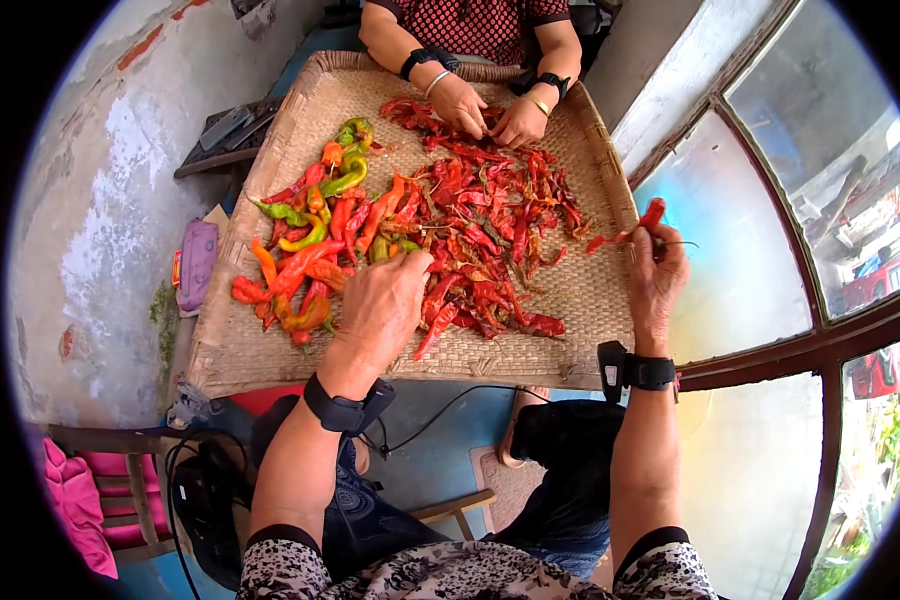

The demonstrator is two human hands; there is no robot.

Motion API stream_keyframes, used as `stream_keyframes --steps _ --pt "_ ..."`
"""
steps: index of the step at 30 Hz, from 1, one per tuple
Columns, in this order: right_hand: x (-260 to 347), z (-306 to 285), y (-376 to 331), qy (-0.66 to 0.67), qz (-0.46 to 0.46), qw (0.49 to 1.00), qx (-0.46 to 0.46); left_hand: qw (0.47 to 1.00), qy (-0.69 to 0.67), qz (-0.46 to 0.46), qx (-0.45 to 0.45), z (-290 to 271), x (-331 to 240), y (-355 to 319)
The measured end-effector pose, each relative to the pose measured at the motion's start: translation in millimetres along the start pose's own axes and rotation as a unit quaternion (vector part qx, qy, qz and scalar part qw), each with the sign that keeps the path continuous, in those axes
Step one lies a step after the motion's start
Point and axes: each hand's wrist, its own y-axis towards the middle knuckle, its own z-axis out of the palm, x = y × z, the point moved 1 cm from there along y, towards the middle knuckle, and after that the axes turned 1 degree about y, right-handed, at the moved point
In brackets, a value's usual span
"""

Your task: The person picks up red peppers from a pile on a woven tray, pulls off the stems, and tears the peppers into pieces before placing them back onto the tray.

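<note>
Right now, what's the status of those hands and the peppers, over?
Left hand down on the chili pile, grip hidden. Right hand pinching one red chili over the woven tray. Another person's hands sorting opposite.

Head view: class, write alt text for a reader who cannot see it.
A person's left hand reaches into a heap of red, orange and green chilli peppers on a flat woven tray, while the right hand lifts one red chilli pepper. Opposite, another person's hands sort peppers too.

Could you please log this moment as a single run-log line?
left hand: reaching into chilies | right hand: holding red chili | tray: woven | other person's hands: sorting at far edge
</note>
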Motion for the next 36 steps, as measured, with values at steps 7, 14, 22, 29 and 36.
stream_keyframes --steps 7,14,22,29,36 --pt "-21.4 -29.6 11.2 0.221 0.148 0.962 -0.066 1.0 -0.004 0.006 -0.002 3.3 -0.7 1.0" --pt "-56.7 -40.3 22.8 0.19 0.127 0.96 -0.16 1.0 -0.004 0.009 0.001 1.1 -2.4 1.2" --pt "-58.4 -17.4 14.1 -0.175 0.046 0.968 -0.172 1.0 0.006 -0.001 -0.006 -7.1 -0.5 1.5" --pt "24.8 83.4 -37.2 -0.13 -0.073 0.921 0.359 0.999 -0.024 -0.011 -0.032 -7.8 5.1 2.3" --pt "37.2 133.0 -52.7 -0.243 -0.082 0.892 0.372 0.999 -0.016 -0.028 -0.039 -17.0 6.0 1.6"
